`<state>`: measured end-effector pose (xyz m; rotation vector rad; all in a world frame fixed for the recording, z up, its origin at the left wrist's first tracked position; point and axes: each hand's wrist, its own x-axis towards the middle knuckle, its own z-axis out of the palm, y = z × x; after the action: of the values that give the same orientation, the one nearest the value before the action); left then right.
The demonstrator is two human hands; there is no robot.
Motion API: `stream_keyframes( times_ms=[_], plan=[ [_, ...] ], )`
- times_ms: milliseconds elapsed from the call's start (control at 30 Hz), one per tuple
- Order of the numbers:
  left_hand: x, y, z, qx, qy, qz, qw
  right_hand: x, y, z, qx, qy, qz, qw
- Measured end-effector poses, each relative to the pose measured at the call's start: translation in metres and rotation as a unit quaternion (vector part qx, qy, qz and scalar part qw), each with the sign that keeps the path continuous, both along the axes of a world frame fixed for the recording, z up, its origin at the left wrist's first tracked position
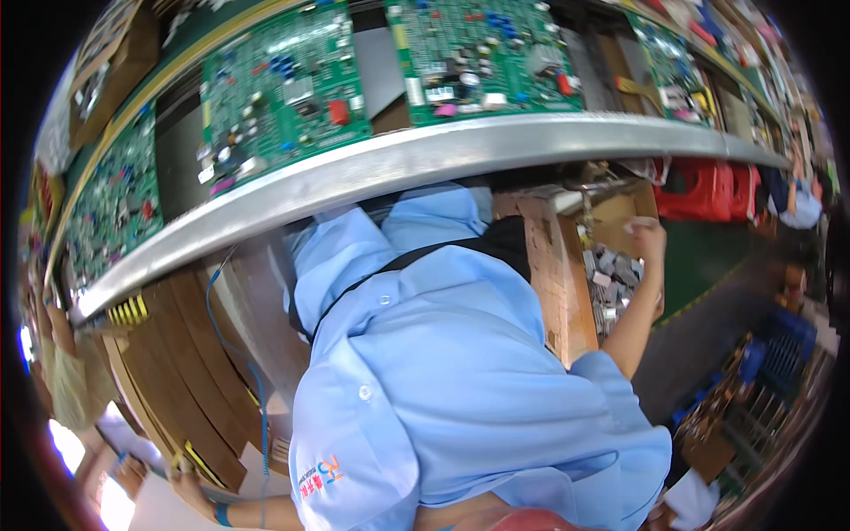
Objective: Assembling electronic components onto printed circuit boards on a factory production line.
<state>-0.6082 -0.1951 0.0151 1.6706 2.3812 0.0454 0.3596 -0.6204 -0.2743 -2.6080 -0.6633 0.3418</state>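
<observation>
Off to the right, my right hand (pixel 652 239) is raised beside an open cardboard box (pixel 606 230). Its fingers are closed, with a small pale thing at their tips too blurred to name. Below that hand, many small grey metallic parts (pixel 611 281) lie in the box. My left hand (pixel 188 487) is far out at the lower left, a blue wrist strap (pixel 221 513) with a coiled blue cord (pixel 265 442) on its wrist. It is close to the end of some brown cardboard trays (pixel 190 354); its fingers are blurred, and I cannot see anything held.
Green circuit boards (pixel 283 88) with mounted components stand in a row on a line behind a curved metal rail (pixel 398 155). A red plastic stool (pixel 708 190) is at the right. Another person's arm (pixel 60 332) shows at the left rim. Blue racks (pixel 784 345) stand lower right.
</observation>
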Motion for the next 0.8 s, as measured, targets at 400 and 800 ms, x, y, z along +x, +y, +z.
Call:
stream_keyframes(
  times_ms=[400, 800],
  plan=[
    [0.127, 0.120, 0.025, 0.274, -0.503, -0.051, 0.818, -0.054, 0.246, 0.228, 0.568, 0.475, 0.157, 0.653],
    [0.433, 0.171, -0.023, -0.071, -0.630, -0.331, 0.699, -0.114, 0.378, 0.258, 0.365, 0.377, 0.332, 0.784]
  ],
)
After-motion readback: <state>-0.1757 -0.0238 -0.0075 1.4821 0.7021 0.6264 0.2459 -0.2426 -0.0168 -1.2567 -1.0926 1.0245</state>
